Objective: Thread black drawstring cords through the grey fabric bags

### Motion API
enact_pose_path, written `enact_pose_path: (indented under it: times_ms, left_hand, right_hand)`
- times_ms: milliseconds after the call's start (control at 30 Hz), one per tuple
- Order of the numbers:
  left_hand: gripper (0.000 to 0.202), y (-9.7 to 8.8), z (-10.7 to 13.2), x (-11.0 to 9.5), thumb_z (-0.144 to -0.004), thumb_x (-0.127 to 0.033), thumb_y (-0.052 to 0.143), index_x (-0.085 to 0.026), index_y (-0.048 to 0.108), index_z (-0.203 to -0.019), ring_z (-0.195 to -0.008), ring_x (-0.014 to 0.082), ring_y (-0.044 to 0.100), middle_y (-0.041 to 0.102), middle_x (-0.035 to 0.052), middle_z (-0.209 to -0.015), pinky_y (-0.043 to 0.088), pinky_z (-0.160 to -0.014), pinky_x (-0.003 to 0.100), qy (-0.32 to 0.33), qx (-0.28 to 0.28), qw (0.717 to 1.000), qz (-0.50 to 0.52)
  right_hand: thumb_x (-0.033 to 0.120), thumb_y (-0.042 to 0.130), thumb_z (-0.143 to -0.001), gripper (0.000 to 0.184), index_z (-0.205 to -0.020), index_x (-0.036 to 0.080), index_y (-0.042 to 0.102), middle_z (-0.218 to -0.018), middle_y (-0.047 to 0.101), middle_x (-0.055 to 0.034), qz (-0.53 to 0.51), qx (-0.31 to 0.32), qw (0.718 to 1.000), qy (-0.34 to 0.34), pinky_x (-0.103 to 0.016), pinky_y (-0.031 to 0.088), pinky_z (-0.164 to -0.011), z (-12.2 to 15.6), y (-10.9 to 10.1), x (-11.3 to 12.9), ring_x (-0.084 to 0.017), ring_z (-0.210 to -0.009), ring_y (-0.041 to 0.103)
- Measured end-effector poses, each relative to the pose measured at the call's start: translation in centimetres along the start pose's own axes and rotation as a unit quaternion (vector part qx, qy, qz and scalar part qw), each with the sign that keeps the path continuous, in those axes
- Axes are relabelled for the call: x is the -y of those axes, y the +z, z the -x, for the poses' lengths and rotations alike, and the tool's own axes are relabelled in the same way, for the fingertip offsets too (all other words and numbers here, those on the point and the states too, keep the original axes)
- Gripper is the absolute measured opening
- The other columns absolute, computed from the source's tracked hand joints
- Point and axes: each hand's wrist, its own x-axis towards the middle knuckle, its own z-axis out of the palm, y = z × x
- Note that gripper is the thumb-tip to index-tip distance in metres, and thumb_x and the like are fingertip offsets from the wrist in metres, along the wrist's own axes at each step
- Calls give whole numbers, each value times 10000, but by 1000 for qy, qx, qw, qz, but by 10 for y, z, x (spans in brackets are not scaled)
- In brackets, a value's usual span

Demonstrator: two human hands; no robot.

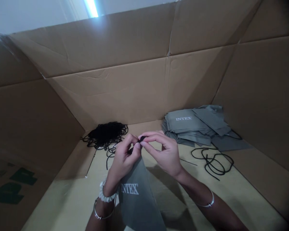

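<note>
A grey bag [142, 202] with white INTEX lettering hangs from my left hand [127, 152], whose thumb and fingers pinch its gathered top edge. Opposite it, the fingertips of my right hand [165, 150] close on a small black piece [142, 139] at the top of the bag, which looks like cord. The fingertips of both hands nearly meet there. Just what lies between them is partly hidden by the fingers. A thin end of black cord [188, 162] shows to the right, past my right wrist.
Cardboard walls [110, 93] surround the pale work surface [69, 205]. A heap of black cords [108, 133] lies at the back left. At the back right is a pile of grey INTEX bags [185, 123], with a loose looped black cord [214, 163] in front.
</note>
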Motion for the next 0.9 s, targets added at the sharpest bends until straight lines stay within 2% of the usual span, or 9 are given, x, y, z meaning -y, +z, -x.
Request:
enact_pose_path:
  times_ms: [100, 233, 367, 433, 533, 600, 733, 833, 900]
  left_hand:
    - [180, -1, 0, -1, -947, -203, 467, -197, 435, -770, -631, 109, 443, 487, -27, -705, 347, -576, 223, -5, 6, 1000, 9]
    - [190, -2, -1, -1, -950, -215, 463, -198, 435, -763, -613, 109, 429, 480, -32, -684, 347, -574, 224, -11, 26, 1000, 14]
    - [194, -1, -2, 0, -941, -216, 461, -196, 443, -748, -591, 110, 424, 467, -35, -661, 345, -561, 227, -20, 43, 999, 1]
    - [192, -2, -2, 0, -934, -216, 467, -194, 448, -744, -586, 110, 429, 466, -33, -654, 347, -557, 230, -27, 49, 998, -8]
    - [175, -3, -2, -2, -933, -206, 477, -191, 456, -760, -601, 110, 446, 488, -28, -670, 357, -566, 232, -33, 57, 997, -35]
    - [167, -3, -2, -4, -938, -198, 482, -190, 455, -773, -629, 112, 459, 512, -21, -703, 366, -584, 236, -36, 61, 994, -79]
    - [104, 3, -1, -9, -932, -179, 500, -182, 480, -830, -796, 156, 512, 547, 41, -880, 424, -719, 287, 11, 21, 977, -213]
    - [64, 13, 2, -11, -922, -159, 513, -173, 492, -864, -888, 199, 517, 533, 83, -963, 441, -787, 340, 41, -39, 952, -299]
    - [55, 19, 4, -13, -927, -150, 508, -169, 492, -878, -894, 206, 519, 531, 87, -960, 444, -792, 347, 40, -53, 947, -313]
  right_hand:
    - [195, 741, -799, 123, -810, 210, 619, -904, 715, -14, -55, -5, 997, 52, -326, 480, -817, -1, -2, -3, -162, -858, 663]
    - [224, 738, -797, 331, -1098, 226, 599, -906, 683, -9, -129, 74, 983, 110, -294, 480, -758, -10, -10, -8, -143, -795, 616]
    - [242, 718, -808, 91, -880, 204, 677, -841, 614, -9, -96, 128, 980, 114, -288, 419, -726, -17, -18, -7, -140, -776, 513]
    - [253, 727, -789, 98, -799, 191, 652, -773, 552, 5, -92, 132, 979, 124, -281, 388, -680, -18, -19, -5, -134, -730, 463]
    - [302, 714, -793, 147, -789, 183, 626, -692, 494, 30, -118, 145, 962, 201, -260, 355, -604, -18, -20, 0, -116, -656, 430]
    - [327, 708, -795, 168, -804, 177, 632, -694, 526, 28, -153, 154, 941, 258, -247, 364, -595, -18, -19, 1, -109, -649, 456]
    - [348, 742, -753, 225, -798, 156, 633, -728, 595, 6, -208, 126, 916, 320, -237, 418, -600, -18, -14, -2, -105, -645, 513]
    - [360, 752, -747, 254, -814, 150, 627, -736, 614, -4, -196, 77, 923, 322, -236, 436, -605, -15, -8, -7, -112, -660, 543]
    - [372, 747, -756, 257, -814, 151, 629, -740, 623, -12, -171, 53, 935, 307, -239, 440, -605, -13, -5, -9, -117, -663, 552]
